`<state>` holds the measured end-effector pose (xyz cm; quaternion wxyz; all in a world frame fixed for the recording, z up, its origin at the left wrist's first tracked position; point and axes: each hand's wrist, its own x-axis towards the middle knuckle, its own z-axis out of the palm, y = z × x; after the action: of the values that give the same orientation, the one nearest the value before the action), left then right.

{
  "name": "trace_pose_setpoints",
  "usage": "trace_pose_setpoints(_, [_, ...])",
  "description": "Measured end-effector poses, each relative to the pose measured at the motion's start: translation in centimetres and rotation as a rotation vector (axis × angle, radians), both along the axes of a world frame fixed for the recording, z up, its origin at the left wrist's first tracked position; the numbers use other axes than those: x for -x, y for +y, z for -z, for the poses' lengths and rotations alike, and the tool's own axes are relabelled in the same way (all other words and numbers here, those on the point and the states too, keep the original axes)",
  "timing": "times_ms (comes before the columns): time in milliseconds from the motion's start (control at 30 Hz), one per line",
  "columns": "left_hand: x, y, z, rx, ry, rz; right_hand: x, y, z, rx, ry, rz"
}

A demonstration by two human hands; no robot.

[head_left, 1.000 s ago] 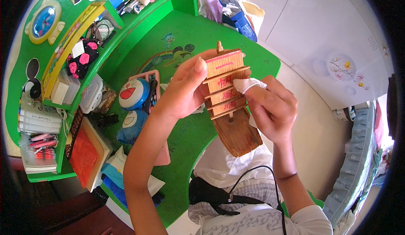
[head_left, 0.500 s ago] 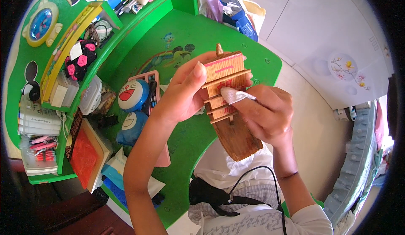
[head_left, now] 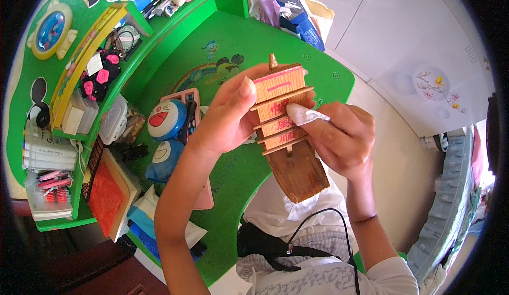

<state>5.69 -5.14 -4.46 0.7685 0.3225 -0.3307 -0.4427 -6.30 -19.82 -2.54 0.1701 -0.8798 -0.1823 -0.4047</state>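
A wooden model sailboat (head_left: 298,174), with a brown hull and a light slatted sail bearing red markings, is held up above the desk's edge. My left hand (head_left: 237,107) is closed round its upper left side, the thumb along the sail's edge and the other fingers hidden behind. A white tissue (head_left: 307,115) is pinched in my right hand (head_left: 342,136). It is wrapped over a fingertip that touches the right part of the sail, between two of the cross slats.
The green desk (head_left: 254,46) carries a pink tray (head_left: 204,197), two blue-and-white round-headed toys (head_left: 170,119), a red-covered board (head_left: 108,194) and a tissue pack (head_left: 142,215). A shelf (head_left: 169,35) with small items curves along the left. Bags (head_left: 297,19) stand behind. A black cable (head_left: 347,231) hangs over my lap.
My right hand has shifted slightly right and up with the tissue, uncovering more red markings on the sail. The sailboat has moved slightly left in my left hand.
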Motion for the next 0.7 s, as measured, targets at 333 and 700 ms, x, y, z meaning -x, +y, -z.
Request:
trace_pose_setpoints(333, [0.0,-0.2,0.1,0.041,0.026,0.015,0.1,0.4,-0.4,0.08,0.02,0.027])
trace_pose_setpoints(700, [0.3,0.0,-0.6,-0.177,-0.105,-0.061,0.3,-0.5,-0.2,0.083,-0.014,0.109])
